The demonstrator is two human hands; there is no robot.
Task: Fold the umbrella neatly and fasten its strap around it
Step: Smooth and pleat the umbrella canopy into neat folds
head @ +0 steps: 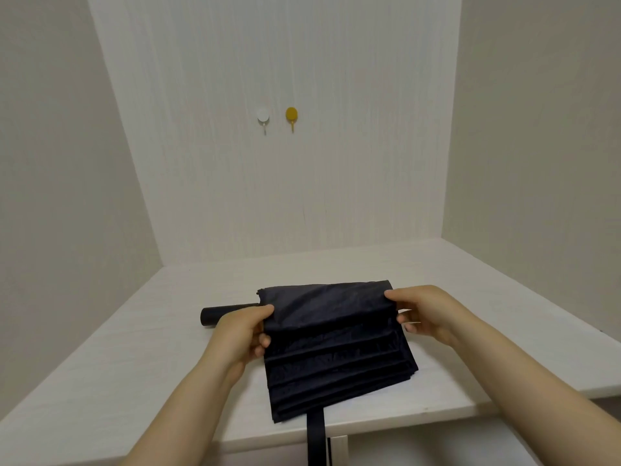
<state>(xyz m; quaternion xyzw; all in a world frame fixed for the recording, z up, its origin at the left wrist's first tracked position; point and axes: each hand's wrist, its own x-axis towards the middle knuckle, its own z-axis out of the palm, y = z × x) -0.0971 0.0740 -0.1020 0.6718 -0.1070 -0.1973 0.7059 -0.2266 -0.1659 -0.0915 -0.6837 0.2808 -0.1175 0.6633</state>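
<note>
A dark navy folding umbrella (336,344) lies across the white table (134,358), its canopy spread in flat pleats toward me. The black handle (221,314) sticks out to the left. My left hand (242,334) pinches the left edge of the top pleat, thumb on top. My right hand (423,314) pinches the same pleat's right edge. The top pleat is lifted a little off the ones below. The dark strap (316,438) hangs from the canopy's near edge, down over the table's front edge.
The table sits in a corner, with walls at the back and both sides. Two wall hooks, a white hook (263,117) and a yellow hook (291,116), are fixed on the back wall above the table. The table's front edge is close to me.
</note>
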